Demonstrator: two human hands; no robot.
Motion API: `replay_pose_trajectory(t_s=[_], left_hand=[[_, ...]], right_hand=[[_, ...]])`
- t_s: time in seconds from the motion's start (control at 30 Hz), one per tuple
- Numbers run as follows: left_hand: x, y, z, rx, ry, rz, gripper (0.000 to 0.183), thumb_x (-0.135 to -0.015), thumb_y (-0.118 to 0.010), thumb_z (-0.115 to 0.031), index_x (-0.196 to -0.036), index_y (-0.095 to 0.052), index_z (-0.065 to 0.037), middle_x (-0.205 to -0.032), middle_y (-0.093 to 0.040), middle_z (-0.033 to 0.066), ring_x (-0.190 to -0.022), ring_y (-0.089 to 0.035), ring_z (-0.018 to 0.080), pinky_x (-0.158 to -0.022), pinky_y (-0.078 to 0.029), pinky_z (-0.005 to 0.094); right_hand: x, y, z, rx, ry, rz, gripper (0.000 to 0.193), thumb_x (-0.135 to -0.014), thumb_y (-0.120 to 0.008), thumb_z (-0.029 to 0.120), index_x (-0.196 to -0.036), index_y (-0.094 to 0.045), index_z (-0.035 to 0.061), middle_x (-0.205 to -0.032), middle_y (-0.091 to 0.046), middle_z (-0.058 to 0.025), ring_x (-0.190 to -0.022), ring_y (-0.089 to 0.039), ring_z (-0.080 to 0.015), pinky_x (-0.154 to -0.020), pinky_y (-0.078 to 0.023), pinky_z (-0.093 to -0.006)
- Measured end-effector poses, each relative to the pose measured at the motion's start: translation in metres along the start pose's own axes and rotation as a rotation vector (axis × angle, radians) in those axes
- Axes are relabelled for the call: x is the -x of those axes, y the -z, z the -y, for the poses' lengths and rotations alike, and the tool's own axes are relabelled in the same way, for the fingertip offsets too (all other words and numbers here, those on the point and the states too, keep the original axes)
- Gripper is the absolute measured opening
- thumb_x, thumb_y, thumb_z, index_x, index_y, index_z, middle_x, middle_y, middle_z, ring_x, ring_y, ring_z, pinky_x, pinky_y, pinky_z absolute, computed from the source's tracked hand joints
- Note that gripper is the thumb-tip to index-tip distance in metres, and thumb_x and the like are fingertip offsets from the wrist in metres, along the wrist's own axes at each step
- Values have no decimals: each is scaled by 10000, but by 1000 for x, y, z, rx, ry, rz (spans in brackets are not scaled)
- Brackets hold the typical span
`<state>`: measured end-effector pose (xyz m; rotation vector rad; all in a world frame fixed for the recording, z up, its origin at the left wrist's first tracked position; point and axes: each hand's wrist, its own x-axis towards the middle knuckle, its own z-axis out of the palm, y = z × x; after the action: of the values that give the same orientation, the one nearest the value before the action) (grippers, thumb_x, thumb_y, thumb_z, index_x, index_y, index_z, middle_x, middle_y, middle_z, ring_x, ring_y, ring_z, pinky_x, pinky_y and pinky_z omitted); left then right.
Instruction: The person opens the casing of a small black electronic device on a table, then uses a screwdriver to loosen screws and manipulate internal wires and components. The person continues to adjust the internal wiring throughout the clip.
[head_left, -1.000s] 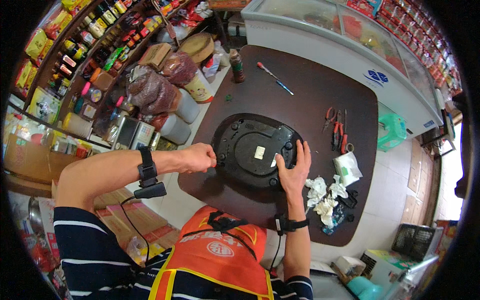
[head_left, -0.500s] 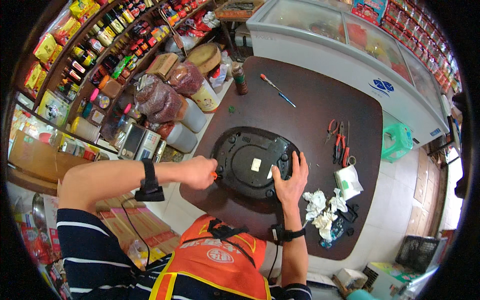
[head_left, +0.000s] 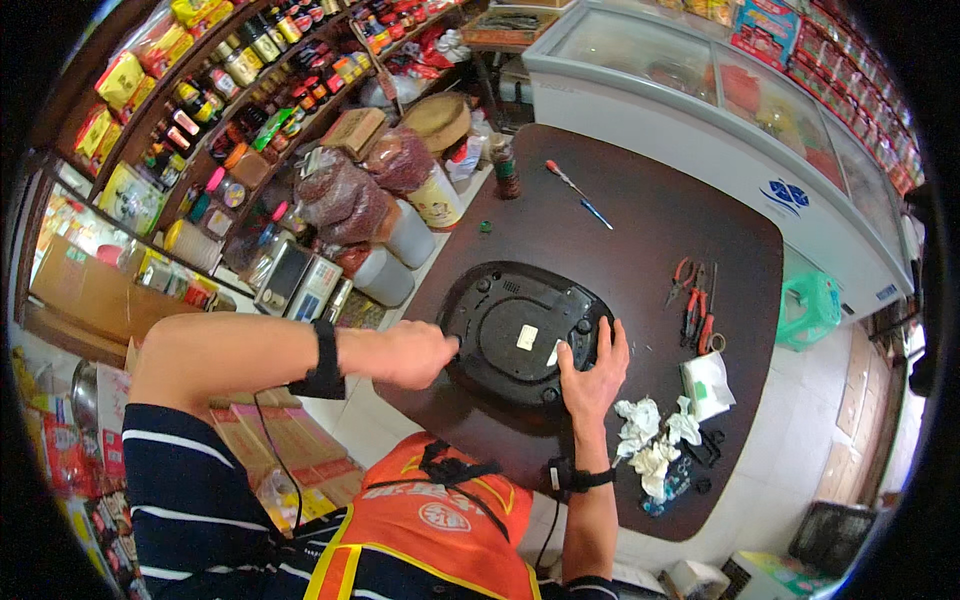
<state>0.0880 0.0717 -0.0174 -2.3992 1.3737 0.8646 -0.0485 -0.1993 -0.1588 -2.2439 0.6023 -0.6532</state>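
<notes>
Brown table | black appliance | left hand fisted, contents hidden | right hand spread against appliance's edge

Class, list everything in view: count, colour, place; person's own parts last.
Table: one, dark brown, centre
Appliance: one, black, on table
Bottle: one, brown, far-left corner
Slim tool: one, red and blue, far side
Hand tools: several, red-handled, right side
Tape roll: one, brown, right side
Tissue pack: one, white, right side
Tissues: several, white, crumpled, near-right
Stool: one, green, right of table
Freezer: one, white, beyond table
Bags: several, reddish, left
Scale: one, grey, left
Shelf goods: many, mixed colours, left
Apron: one, orange, worn
Straps: two, black, wrists
Left hand: one, closed, at appliance's left edge
Right hand: one, spread, on appliance's right edge
</notes>
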Motion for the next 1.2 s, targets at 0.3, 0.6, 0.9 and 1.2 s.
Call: replay_pose_trajectory(t_s=[0.3,0.6,0.9,1.2], left_hand=[[27,-2,6,-191,-223,-206,244,-873,-737,-137,-1038,-636,12,-983,-646,145,-929,-744,360,-693,-619,446],[-8,18,13,839,644,332,393,-948,-718,-196,-1254,-665,45,-1013,-761,262,-916,-762,482,-812,-612,545],[37,10,0,-352,-308,-249,362,-819,-805,-166,-1122,-650,-44,-1111,-634,130,-1044,-675,350,-854,-588,497],[31,17,6,23,6,-173,150,-1003,-679,-136,-1058,-640,-2,-1006,-652,176,-882,-753,489,-743,-618,572]], right_hand=[[-7,-1,-1,-30,36,-24,790,-872,-888,345,-1543,-608,36,-1613,-518,-262,-1479,-499,-462,-1219,-409,-574],[1,-5,1,-2,55,-12,788,-875,-887,343,-1541,-609,27,-1611,-522,-273,-1462,-515,-470,-1215,-419,-570],[-9,-5,-12,-29,24,-7,784,-886,-881,351,-1543,-610,20,-1614,-520,-277,-1463,-512,-475,-1210,-424,-574],[-8,-9,-12,-3,55,10,804,-907,-859,388,-1573,-578,35,-1622,-509,-278,-1476,-498,-474,-1223,-402,-584]])
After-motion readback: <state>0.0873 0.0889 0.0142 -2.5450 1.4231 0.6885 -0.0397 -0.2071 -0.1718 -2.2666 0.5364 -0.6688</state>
